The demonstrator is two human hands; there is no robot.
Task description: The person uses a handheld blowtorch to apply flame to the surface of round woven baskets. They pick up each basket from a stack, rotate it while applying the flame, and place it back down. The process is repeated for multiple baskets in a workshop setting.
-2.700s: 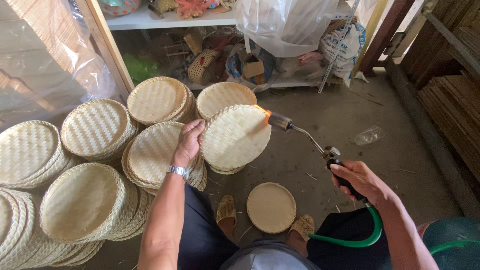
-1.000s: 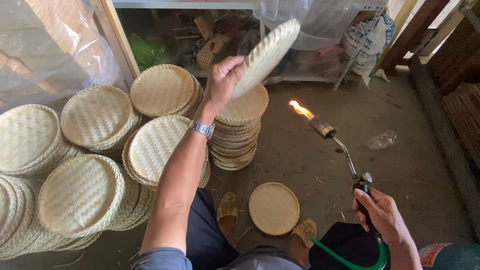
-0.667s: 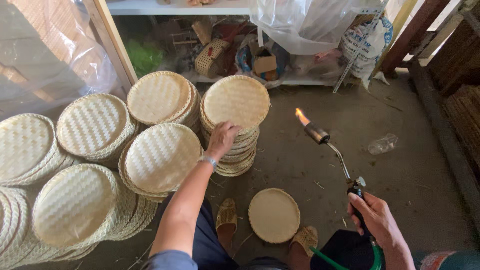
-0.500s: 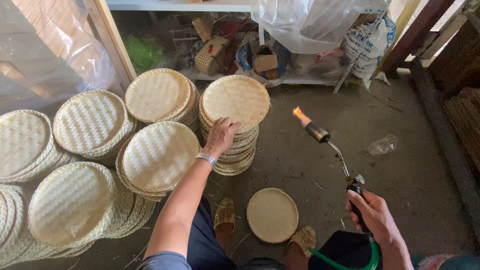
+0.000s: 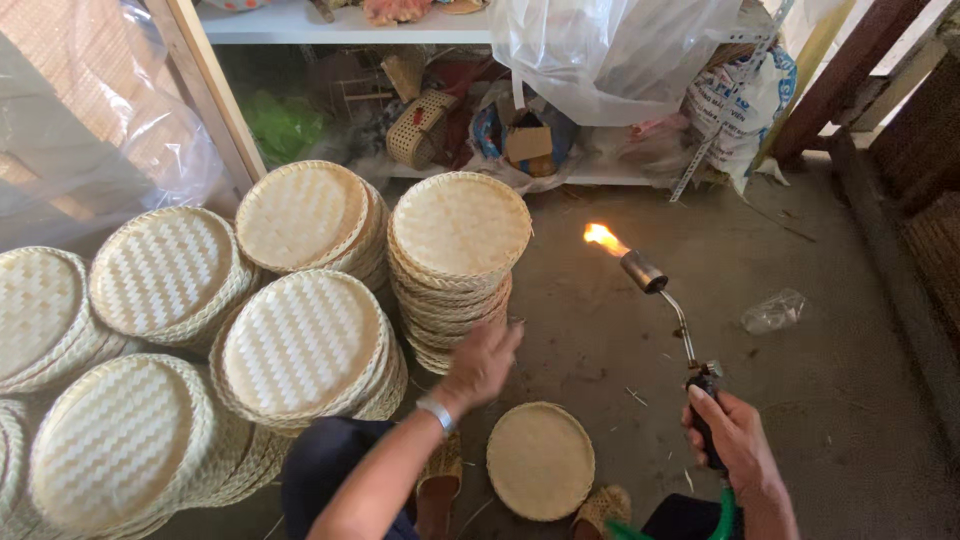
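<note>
Woven trays, stacked; lit torch.
Left hand (image 5: pixel 478 366) with open, empty grip beside the tall tray stack (image 5: pixel 457 262); single tray (image 5: pixel 540 460) on the floor (between the feet); right hand (image 5: pixel 728 437) clamped on the burning gas torch (image 5: pixel 668 302).

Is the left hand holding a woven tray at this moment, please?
No, the left hand is empty, hovering open beside the tall tray stack.

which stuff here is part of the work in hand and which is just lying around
In the work:
- lit gas torch, held in the right hand
- stack of woven bamboo trays beside the left hand
- single woven tray on the floor

Lying about:
- crumpled plastic bottle
- small woven basket under the shelf
- clear plastic bag
</note>
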